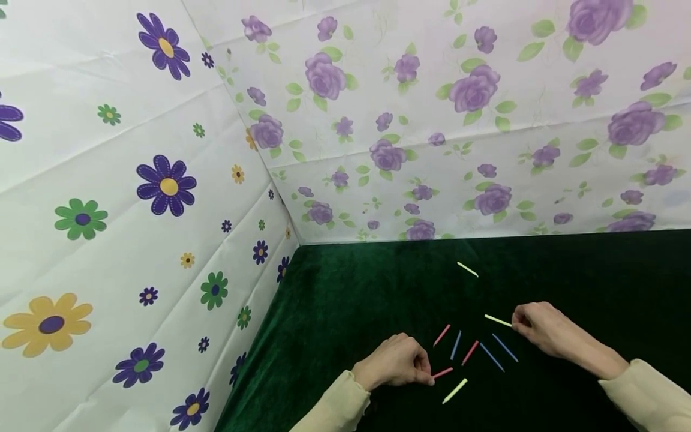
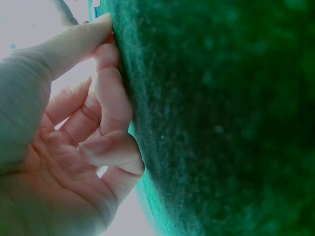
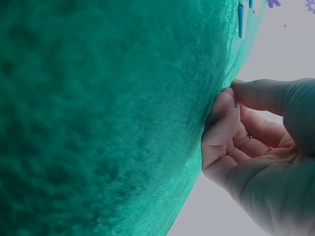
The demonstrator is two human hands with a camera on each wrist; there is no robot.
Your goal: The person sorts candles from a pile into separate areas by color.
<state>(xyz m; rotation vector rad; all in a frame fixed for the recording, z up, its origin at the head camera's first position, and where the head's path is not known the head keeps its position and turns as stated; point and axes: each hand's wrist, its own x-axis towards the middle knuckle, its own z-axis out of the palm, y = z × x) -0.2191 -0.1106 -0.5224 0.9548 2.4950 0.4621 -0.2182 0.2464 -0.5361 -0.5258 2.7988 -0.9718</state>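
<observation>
In the head view my left hand (image 1: pixel 396 362) pinches the near end of a thin red stick (image 1: pixel 444 372), thumb and forefinger together low over the green cloth. The left wrist view shows the hand (image 2: pixel 93 118) with a speck of red at the fingertips. To the right, my right hand (image 1: pixel 545 330) pinches one end of a thin pale yellow stick (image 1: pixel 498 320), which points away to the left. The right wrist view has that hand (image 3: pixel 251 137) with thumb and forefinger meeting at the cloth; the yellow stick is mostly hidden there.
Between the hands lie two more red sticks (image 1: pixel 470 353) and three blue sticks (image 1: pixel 492 357). One yellow stick (image 1: pixel 455 391) lies in front, another yellow stick (image 1: pixel 467 269) farther back. Dark green velvety cloth (image 1: pixel 345 288) covers the table. Flower-patterned sheets (image 1: pixel 351 198) stand behind and at left.
</observation>
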